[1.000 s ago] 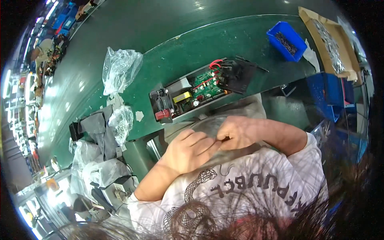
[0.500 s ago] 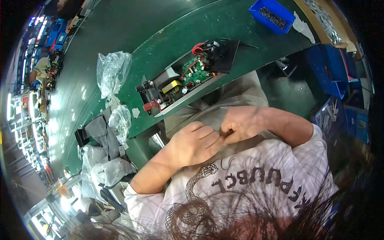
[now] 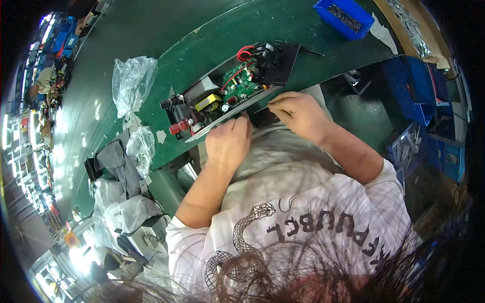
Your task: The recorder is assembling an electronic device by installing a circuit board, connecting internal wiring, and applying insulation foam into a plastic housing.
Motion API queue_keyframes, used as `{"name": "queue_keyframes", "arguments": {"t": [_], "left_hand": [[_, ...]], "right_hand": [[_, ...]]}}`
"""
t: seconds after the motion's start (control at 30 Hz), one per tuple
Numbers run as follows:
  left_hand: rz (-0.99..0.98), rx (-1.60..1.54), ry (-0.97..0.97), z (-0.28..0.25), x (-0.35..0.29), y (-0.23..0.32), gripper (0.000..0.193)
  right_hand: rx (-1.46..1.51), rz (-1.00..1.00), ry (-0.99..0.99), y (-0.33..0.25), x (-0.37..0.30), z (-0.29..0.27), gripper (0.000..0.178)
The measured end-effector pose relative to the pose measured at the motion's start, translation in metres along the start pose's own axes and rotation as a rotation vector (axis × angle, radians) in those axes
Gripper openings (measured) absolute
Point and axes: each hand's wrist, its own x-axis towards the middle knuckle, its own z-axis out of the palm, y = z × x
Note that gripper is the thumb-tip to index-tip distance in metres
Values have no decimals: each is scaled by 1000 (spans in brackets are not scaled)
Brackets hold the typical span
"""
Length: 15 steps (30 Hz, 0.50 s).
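Observation:
On the green bench lies an opened electronic device, a long dark metal housing [image 3: 214,124] with a green circuit board [image 3: 241,83], a yellow-wrapped transformer [image 3: 207,102], red wires [image 3: 245,52] and red terminals [image 3: 181,127]. My left hand [image 3: 228,142] is closed at the housing's near edge; its fingertips are partly hidden there, and what they hold cannot be seen. Farther right, my right hand [image 3: 302,117] pinches thumb and fingers together just off the same edge. Something thin seems to stick out from that pinch, too small to name.
A blue bin [image 3: 343,19] of small dark screws stands at the far right, beside a cardboard box [image 3: 422,38] of metal parts. Clear plastic bags [image 3: 132,86] and grey sheet pieces [image 3: 118,161] lie to the left. Blue crates [image 3: 411,91] stand at the right.
My hands were together near my chest; they have separated and moved forward to the housing's near edge. The device and bags appear slightly farther left in the view.

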Motion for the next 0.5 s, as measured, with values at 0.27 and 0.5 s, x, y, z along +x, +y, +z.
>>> {"name": "queue_keyframes", "arguments": {"t": [0.27,0.5], "left_hand": [[-38,43,11,8,2,3,16],[-71,47,15,8,0,5,25]], "right_hand": [[-102,-77,19,-2,10,7,14],[-132,-112,68,-5,12,12,20]]}}
